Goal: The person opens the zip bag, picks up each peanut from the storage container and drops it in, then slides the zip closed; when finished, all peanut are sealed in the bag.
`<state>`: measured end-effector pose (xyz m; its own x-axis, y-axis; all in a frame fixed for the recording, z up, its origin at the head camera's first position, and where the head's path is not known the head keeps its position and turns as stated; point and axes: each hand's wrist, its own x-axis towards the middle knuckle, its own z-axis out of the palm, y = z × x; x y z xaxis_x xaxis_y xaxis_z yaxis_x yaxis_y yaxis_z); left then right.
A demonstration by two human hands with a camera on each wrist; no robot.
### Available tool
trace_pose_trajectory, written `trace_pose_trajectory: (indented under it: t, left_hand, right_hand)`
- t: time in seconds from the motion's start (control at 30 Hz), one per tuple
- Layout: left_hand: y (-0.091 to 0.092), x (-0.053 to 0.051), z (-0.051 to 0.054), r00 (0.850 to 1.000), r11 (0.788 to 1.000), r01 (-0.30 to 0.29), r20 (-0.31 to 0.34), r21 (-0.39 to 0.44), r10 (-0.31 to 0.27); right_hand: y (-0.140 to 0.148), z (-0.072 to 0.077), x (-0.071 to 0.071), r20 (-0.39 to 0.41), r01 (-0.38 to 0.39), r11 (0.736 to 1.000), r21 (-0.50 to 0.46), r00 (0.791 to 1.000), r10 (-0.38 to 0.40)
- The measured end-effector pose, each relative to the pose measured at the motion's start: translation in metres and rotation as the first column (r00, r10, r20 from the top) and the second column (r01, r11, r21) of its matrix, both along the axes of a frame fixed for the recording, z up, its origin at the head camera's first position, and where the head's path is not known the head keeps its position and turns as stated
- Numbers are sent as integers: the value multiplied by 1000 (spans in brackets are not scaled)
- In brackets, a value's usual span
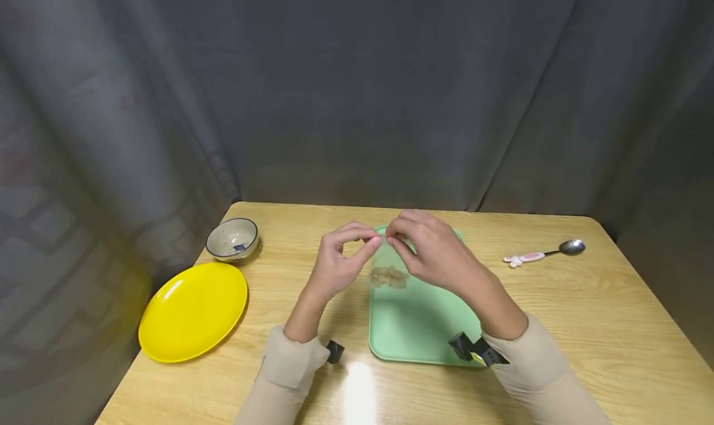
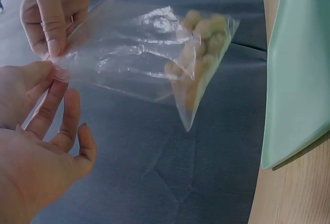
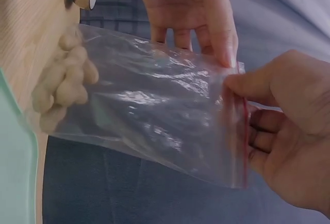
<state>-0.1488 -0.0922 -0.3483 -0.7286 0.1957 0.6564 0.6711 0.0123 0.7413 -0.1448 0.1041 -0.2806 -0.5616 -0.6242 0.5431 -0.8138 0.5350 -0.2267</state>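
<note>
A clear zip-lock bag (image 3: 154, 110) with a red strip along its mouth hangs over the green tray (image 1: 424, 326). Peanuts in their shells (image 3: 67, 82) are gathered at its bottom end; the head view shows them as a pale clump. With thumb and fingers my left hand (image 1: 337, 264) pinches the bag's top edge. Close beside it, my right hand (image 1: 435, 251) pinches the same edge, thumb near the strip in the right wrist view. Whether the seal is fastened along its whole length I cannot tell.
On the left of the wooden table (image 1: 301, 245) lies a yellow plate (image 1: 192, 313), with a small patterned bowl (image 1: 231, 239) behind it. A spoon (image 1: 571, 247) with a pink-and-white rabbit handle lies at the right. Grey curtains (image 1: 357, 90) enclose the table.
</note>
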Motion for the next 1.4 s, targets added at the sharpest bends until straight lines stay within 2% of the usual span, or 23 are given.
trace_pose_trajectory:
  t: [0.27, 0.57, 1.07, 1.27, 1.4]
  left_hand:
    - [5, -1, 3, 1000, 1000, -6, -22, -14, 6]
    - [4, -1, 2, 998, 998, -57, -33, -8, 57]
    - [4, 0, 0, 998, 998, -56, -42, -12, 56]
    - [3, 1, -1, 998, 998, -61, -27, -9, 61]
    - [1, 1, 0, 998, 998, -64, -9, -6, 64]
  right_hand:
    - [-2, -8, 0, -112, 51, 998, -28, 992, -54]
    - [5, -7, 7, -76, 100, 994, -39, 992, -102]
    - [5, -16, -1, -180, 59, 994, -88, 981, -74]
    - [12, -13, 0, -141, 10, 996, -92, 990, -23]
    - [19, -12, 2, -127, 10, 997, -71, 992, -19]
